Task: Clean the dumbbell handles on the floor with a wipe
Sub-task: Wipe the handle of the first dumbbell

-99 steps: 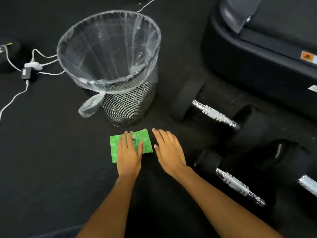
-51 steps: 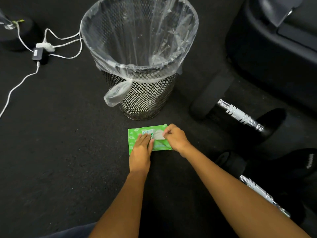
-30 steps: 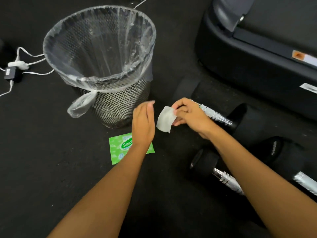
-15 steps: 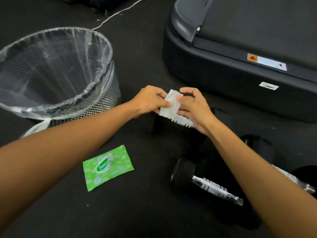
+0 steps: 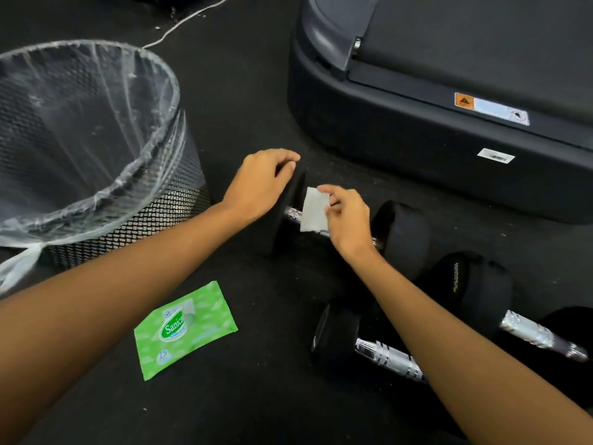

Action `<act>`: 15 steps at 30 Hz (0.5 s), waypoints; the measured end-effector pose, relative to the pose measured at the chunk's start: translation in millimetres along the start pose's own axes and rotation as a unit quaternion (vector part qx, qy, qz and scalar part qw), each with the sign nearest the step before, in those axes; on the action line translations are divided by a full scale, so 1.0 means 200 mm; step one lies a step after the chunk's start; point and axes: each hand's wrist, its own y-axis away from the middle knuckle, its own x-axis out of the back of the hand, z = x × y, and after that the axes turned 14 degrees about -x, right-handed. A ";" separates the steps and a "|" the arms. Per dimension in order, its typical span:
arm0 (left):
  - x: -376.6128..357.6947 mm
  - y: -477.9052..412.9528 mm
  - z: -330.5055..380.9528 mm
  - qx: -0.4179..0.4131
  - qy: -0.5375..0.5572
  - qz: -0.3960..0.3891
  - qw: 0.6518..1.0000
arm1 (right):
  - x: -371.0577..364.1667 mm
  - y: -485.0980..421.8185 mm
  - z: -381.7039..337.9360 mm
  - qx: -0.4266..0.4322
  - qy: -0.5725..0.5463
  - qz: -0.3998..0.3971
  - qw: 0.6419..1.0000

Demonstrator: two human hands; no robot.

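Grip: right hand (image 5: 345, 216) pinches a small white wipe (image 5: 315, 209), limp and light, over the knurled chrome handle (image 5: 292, 214) of a black rubber-ended dumbbell (image 5: 401, 232) on the dark floor (image 5: 256, 396), left hand (image 5: 260, 184) curled over its nearer head; heavy and likely to roll, so best steadied there.

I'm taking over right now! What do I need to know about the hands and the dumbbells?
Left hand: holds one end weight of the far dumbbell, fingers curled over it.
Right hand: pinches the wipe over that dumbbell's handle.
Also on the floor: the near dumbbell, the right dumbbell, and the green wipe pack near the bin.
Done: a wipe is out and at the first handle.
Left: rub that handle, then the other two; the wipe probably goes in the bin afterwards.
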 end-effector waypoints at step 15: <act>-0.17 0.10 -0.12 -0.057 -0.114 0.001 0.992 | -0.16 -0.02 0.08 0.185 0.324 0.057 0.926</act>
